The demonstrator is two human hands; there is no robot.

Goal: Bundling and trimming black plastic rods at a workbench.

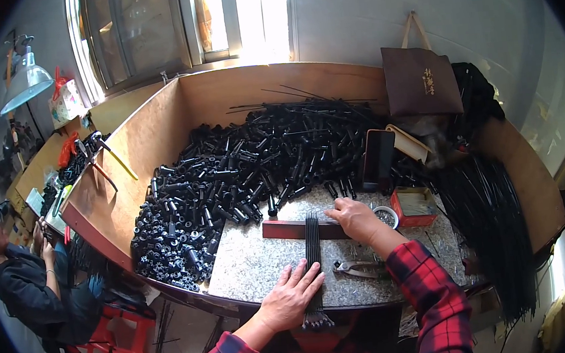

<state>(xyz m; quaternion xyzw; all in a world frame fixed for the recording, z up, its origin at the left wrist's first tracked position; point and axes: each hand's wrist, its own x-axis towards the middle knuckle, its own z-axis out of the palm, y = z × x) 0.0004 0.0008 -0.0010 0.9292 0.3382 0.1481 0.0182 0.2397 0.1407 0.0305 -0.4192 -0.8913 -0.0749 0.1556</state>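
A narrow row of thin black rods (312, 241) lies side by side across a dark red bar (284, 229) on the speckled stone slab (243, 264). My left hand (290, 297) rests with fingers stretched out over the rods' near part, close to the slab's front edge. Just right of the rods, my right hand (360, 220) is closed above the bar, its fingertips pinched; what they hold is too small to make out. A pair of pliers (361, 268) lies below that hand. Beside its wrist stand a small round bowl (385, 218) of tiny metal pieces and a red box (414, 206).
Black tubular parts (247, 159) heap up behind the slab inside a wooden surround (274, 76). A phone (378, 158) stands upright behind my right hand. Long black rods (487, 212) hang over the right edge. At left, a person (30, 286) sits near red stools (125, 331).
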